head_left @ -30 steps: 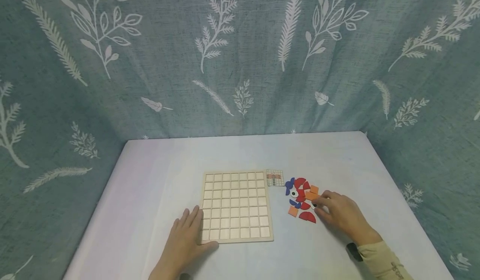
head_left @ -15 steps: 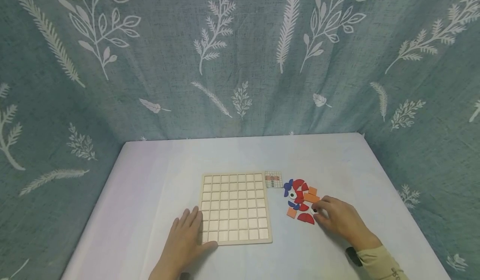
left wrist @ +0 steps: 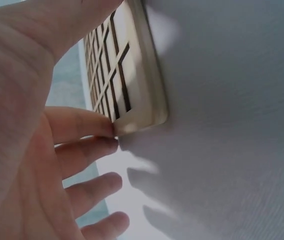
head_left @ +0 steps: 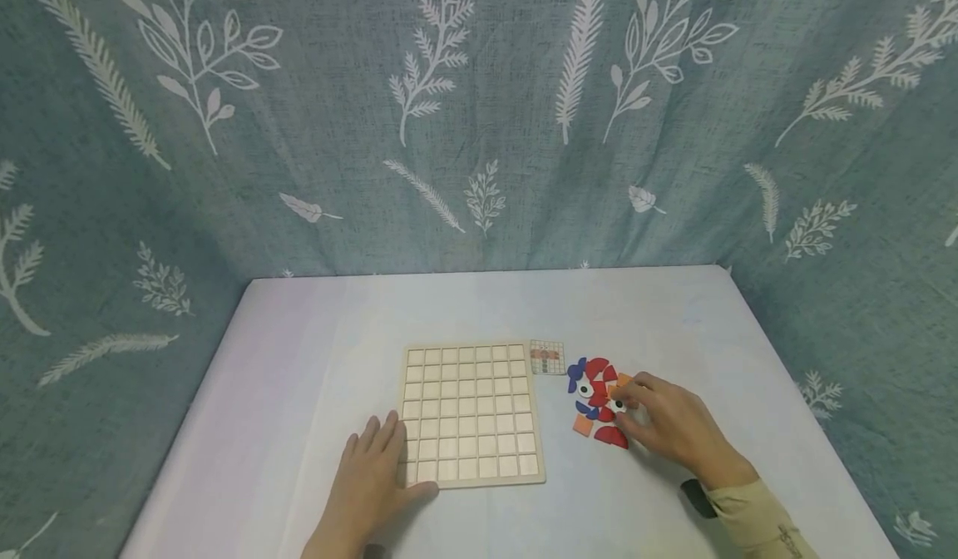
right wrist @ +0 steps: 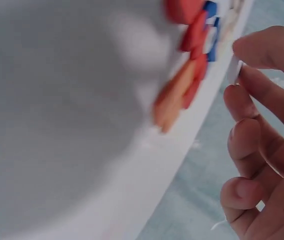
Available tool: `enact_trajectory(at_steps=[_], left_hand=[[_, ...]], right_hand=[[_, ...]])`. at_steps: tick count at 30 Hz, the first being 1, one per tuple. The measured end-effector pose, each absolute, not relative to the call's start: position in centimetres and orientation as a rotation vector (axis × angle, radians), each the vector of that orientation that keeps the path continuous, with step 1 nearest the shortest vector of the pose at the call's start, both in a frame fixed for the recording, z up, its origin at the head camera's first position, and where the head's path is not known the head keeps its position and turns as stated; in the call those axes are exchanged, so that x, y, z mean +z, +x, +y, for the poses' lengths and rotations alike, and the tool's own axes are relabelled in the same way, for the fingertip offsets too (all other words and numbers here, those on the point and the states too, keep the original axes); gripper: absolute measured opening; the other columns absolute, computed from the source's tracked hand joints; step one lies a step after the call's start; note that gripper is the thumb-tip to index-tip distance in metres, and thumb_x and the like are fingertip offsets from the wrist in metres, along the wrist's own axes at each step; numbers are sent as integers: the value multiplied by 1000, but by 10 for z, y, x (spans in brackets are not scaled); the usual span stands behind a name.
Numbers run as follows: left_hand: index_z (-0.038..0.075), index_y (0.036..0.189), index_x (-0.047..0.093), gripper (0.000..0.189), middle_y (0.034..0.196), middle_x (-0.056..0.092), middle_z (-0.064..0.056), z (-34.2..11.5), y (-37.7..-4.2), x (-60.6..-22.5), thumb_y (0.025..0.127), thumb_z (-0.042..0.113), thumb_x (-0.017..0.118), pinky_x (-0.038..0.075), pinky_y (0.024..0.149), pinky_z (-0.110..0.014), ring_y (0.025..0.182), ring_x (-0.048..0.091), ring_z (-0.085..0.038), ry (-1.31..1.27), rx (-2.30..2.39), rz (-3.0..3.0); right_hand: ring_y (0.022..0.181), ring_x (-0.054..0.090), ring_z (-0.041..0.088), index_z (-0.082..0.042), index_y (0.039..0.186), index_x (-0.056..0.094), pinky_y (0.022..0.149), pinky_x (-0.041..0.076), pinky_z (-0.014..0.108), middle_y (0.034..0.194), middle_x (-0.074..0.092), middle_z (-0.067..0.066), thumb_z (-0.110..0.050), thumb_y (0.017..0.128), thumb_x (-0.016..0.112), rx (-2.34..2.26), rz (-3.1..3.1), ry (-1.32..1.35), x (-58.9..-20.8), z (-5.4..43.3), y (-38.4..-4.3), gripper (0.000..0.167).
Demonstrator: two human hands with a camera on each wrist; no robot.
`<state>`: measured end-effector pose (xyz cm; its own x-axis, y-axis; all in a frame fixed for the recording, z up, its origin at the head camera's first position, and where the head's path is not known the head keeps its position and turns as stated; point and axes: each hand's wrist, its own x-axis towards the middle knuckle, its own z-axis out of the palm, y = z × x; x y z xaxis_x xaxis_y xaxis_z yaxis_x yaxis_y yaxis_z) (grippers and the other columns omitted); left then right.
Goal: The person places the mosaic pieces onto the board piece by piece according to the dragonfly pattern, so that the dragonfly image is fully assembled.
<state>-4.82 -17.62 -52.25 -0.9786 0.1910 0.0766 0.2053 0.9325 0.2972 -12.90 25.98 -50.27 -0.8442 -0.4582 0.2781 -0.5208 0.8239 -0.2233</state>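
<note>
A square wooden grid board (head_left: 471, 413) lies flat on the table. My left hand (head_left: 367, 476) rests at its near left corner, fingers extended along the left edge and thumb at the front edge. The left wrist view shows those fingertips right at the board's corner (left wrist: 144, 117). Over the coloured pieces, my right hand (head_left: 677, 422) pinches a white round eye piece (head_left: 618, 406) with a black dot between thumb and index finger. Seen edge-on in the right wrist view, this eye piece (right wrist: 236, 71) is raised off the table.
Red curved pieces (head_left: 611, 437), blue pieces (head_left: 575, 371), orange squares (head_left: 583, 425) and another white eye piece (head_left: 585, 389) lie loose right of the board. A small printed pattern card (head_left: 548, 358) sits by the board's far right corner. A leaf-patterned curtain (head_left: 479, 126) surrounds the table.
My right hand has picked up the white eye piece from the right side of the pile and moved slightly left with it. The left hand stays in place.
</note>
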Motion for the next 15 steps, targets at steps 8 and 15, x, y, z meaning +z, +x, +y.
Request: enact_trajectory(at_steps=[8,15], left_hand=[[-3,142,53,97,150,49,-21,-179,-51,-519,75,63,79,33,110,-70,138,41,-51,-299,-447,-3065],[-3,141,54,96,151,48,-20,-179,-51,-516,76,62,79,32,111,-70,138,40,-51,-302,-449,-3088]], right_hand=[[70,60,11,-16,104,74,61,58,27,96,69,-4,-17,75,87,606,-2535,923,-497,226,-145,32],[72,64,13,-16,103,75,57,54,26,98,70,-4,-17,80,81,657,-2462,983,-504,185,-154,24]])
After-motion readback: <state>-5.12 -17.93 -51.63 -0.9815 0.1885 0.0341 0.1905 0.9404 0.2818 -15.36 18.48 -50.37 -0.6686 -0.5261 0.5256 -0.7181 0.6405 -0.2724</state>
